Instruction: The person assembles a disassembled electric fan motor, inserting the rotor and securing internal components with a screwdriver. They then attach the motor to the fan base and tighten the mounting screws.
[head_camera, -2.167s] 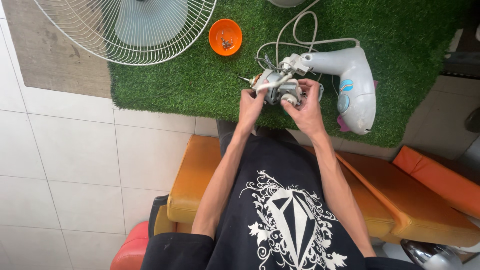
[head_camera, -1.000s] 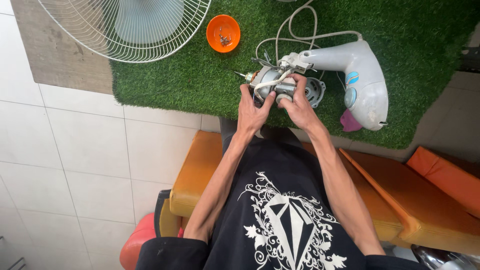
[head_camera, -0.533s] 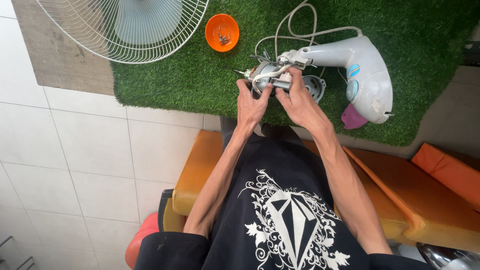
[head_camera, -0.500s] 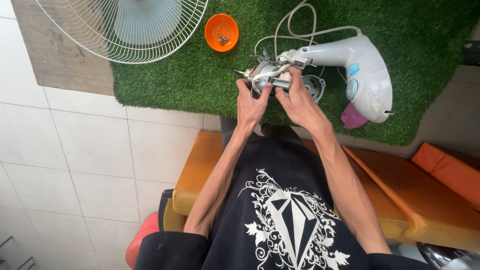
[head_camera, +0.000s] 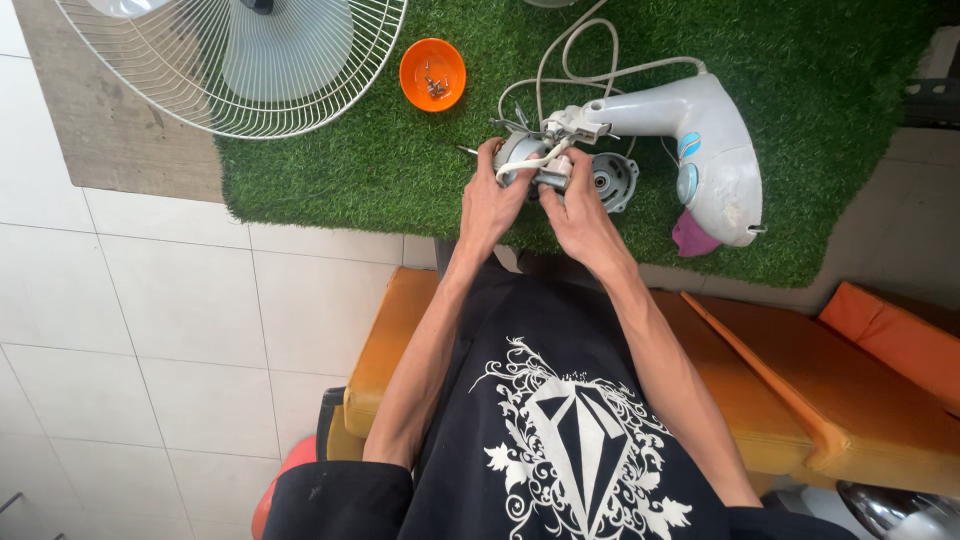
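Head view, looking down past a black printed shirt and two bare forearms that reach forward and converge over the near edge of a green artificial-grass mat (head_camera: 400, 180); the left hand (head_camera: 492, 205) curls around the left side of a small grey fan motor (head_camera: 560, 172), fingers wrapped over its housing and thumb pressed against it; the right hand (head_camera: 578, 208) meets it from the right, fingertips pinched on the middle of the motor beside the left thumb, wrist angled inward; both hands are closed on the motor, which sits just above the mat, its round end cap facing right. White wires loop from the top of the motor to the white plastic fan body (head_camera: 700, 150), which lies on the mat just to the right, touching or nearly touching the motor; a white power cord (head_camera: 560, 60) curls behind it. An orange bowl (head_camera: 432, 73) holding small screws stands on the mat farther left; the white wire fan guard (head_camera: 240, 60) lies beyond it.
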